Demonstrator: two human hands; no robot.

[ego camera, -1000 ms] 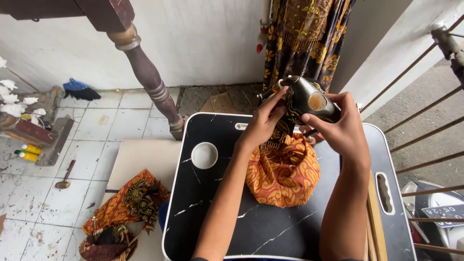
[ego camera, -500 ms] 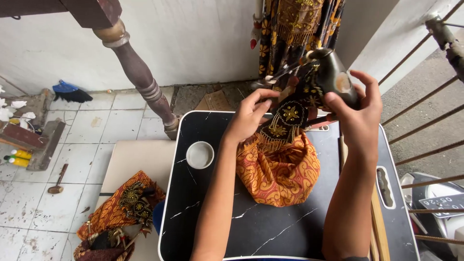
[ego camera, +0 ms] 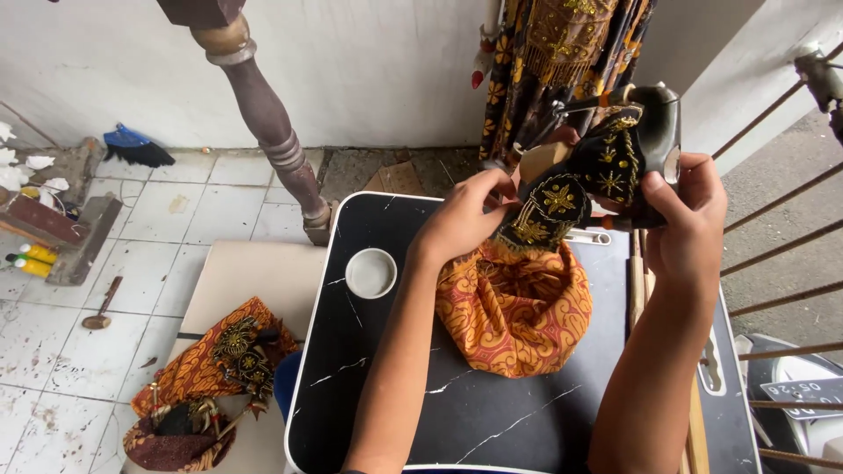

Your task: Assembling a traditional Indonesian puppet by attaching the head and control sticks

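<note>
I hold a puppet (ego camera: 580, 189) in black cloth with gold embroidery above a black marble-patterned table (ego camera: 378, 369). Its orange patterned skirt (ego camera: 514, 307) hangs down and bunches on the tabletop. My right hand (ego camera: 685, 219) grips the puppet's dark upper part from the right. My left hand (ego camera: 465, 215) pinches the embroidered black cloth at its left edge, just above the skirt. Thin rods stick out near the puppet's top.
A small white cup (ego camera: 371, 272) sits in the table's left side. Wooden sticks (ego camera: 637, 281) lie along its right side. Another puppet (ego camera: 206, 377) lies on a beige board on the tiled floor. A turned wooden post (ego camera: 277, 140), hanging patterned cloth (ego camera: 562, 53) and a metal railing (ego camera: 781, 219) surround the table.
Both hands have lifted the puppet higher and to the right. The black embroidered cloth now shows more fully between them, and the view has tilted up.
</note>
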